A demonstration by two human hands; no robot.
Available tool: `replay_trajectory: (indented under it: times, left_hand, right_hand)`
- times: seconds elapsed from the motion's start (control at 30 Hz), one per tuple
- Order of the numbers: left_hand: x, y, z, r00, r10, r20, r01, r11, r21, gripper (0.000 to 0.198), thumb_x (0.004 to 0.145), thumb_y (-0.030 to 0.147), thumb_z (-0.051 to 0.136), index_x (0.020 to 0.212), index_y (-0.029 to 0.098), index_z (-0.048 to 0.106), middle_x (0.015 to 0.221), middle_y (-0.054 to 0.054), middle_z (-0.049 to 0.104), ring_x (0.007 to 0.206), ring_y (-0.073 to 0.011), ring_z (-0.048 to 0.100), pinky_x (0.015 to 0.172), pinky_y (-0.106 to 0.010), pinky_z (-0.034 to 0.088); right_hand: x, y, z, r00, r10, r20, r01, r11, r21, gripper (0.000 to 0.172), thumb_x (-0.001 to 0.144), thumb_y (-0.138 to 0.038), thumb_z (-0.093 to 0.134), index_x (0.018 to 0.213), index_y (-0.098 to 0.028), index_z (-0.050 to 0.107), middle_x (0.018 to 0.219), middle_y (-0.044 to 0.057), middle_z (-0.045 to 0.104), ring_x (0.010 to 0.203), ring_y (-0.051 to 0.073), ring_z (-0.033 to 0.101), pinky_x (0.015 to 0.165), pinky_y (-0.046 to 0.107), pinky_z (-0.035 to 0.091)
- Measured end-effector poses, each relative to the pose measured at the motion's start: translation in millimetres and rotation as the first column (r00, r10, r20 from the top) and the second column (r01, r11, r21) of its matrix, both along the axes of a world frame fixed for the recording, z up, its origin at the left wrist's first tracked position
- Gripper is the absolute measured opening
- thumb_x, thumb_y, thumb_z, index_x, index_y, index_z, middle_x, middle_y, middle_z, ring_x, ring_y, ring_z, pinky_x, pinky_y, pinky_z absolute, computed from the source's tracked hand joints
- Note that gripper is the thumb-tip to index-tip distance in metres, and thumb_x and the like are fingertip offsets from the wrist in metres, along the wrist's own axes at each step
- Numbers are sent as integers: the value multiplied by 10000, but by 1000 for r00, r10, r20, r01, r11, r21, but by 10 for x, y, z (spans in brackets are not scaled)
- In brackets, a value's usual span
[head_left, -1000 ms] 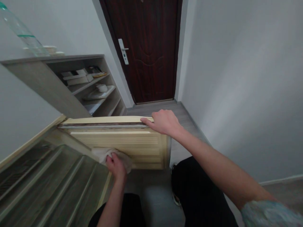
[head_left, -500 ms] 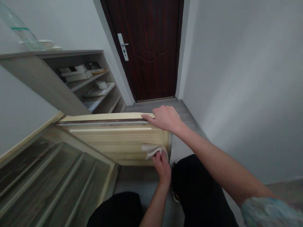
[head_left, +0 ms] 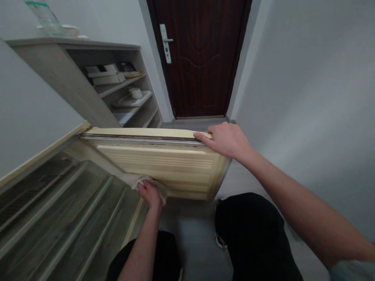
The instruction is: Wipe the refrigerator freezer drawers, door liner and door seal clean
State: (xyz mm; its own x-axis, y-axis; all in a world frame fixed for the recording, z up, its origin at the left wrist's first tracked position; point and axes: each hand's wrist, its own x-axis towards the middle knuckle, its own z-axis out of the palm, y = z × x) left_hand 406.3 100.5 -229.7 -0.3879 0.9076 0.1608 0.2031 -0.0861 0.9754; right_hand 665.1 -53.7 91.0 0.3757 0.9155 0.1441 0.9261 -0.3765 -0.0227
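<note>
The open cream door of what looks like a fridge spans the middle of the view, its ribbed inner face towards me. My right hand grips the door's top edge near the outer corner, thumb on the inner side and fingers over the top. Low on the inner face, near the hinge side, my left hand presses a pale cloth bunched in its fingers. To the left is the fridge body, with several shelf levels inside; its depths are dim.
Behind the door stands a grey shelf unit with boxes and a white cup. A plastic bottle is on its top. Further back is a dark red door; a white wall runs along the right. My knees are below.
My left hand has carried the cloth leftwards across the door's inner face to the hinge side. My right hand stays on the top edge. The view has shifted, moving the scene slightly right and up.
</note>
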Motion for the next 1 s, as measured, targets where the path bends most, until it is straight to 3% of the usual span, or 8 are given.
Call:
replay_trajectory:
  times: [0.13,0.3,0.4,0.5,0.63,0.73,0.87,1.0]
  left_hand:
    - [-291,411,-191,995,97,33,-96,995,-16,424,999,574,525,939,159,591,900,-33,570,873,-202,567,888,-395,490]
    - [-287,388,-476,997,73,39,-73,997,-19,400,997,544,551,867,166,571,856,-23,553,843,-189,554,879,-387,486]
    - [-113,176,-629,998,57,33,-56,998,-26,399,998,539,547,845,171,554,863,-26,548,871,-197,552,914,-407,476]
    - [193,-231,-730,1000,10,12,-10,1000,-27,389,994,537,551,868,170,569,923,-46,568,952,-218,555,977,-445,456]
    - [676,-921,-792,991,-130,22,130,991,-35,395,979,552,570,926,164,621,1006,-67,597,1030,-234,563,1018,-466,446]
    - [778,-1094,-776,980,-189,60,192,980,-48,405,967,562,586,892,166,627,929,-49,592,943,-213,567,976,-442,464]
    - [387,-547,-639,991,-60,119,65,997,-40,386,978,538,570,861,170,574,851,-28,553,870,-202,547,952,-438,462]
    - [66,85,-477,982,45,181,-49,999,17,324,1007,465,484,1067,162,580,1039,-65,598,1015,-220,573,1033,-455,446]
  right_hand:
    - [-4,19,-5,1000,-8,15,8,1000,-7,919,984,-810,193,949,-109,785,905,190,734,875,316,686,790,353,461]
    - [-15,29,0,999,-15,36,15,1000,-5,916,980,-817,192,923,-115,778,866,171,725,840,305,671,753,342,435]
    - [-28,21,15,999,-16,39,16,1000,-8,914,977,-817,198,918,-110,776,849,171,719,822,291,661,739,335,419]
    - [-37,17,22,999,-13,49,13,1000,0,906,977,-813,204,915,-113,777,837,171,714,808,285,650,727,333,403]
    - [-25,34,13,998,-12,55,12,1000,9,912,972,-822,203,918,-115,778,832,166,711,805,275,645,721,326,393]
    - [-5,46,6,999,-6,49,5,1000,10,906,971,-825,209,923,-119,775,838,160,713,801,265,644,722,320,393]
    - [1,31,10,999,2,40,-3,999,33,898,976,-821,213,902,-120,769,837,159,711,806,265,650,740,326,413]
    - [-4,16,40,1000,20,19,-21,998,60,886,984,-812,229,916,-116,772,839,157,707,832,277,659,785,346,442]
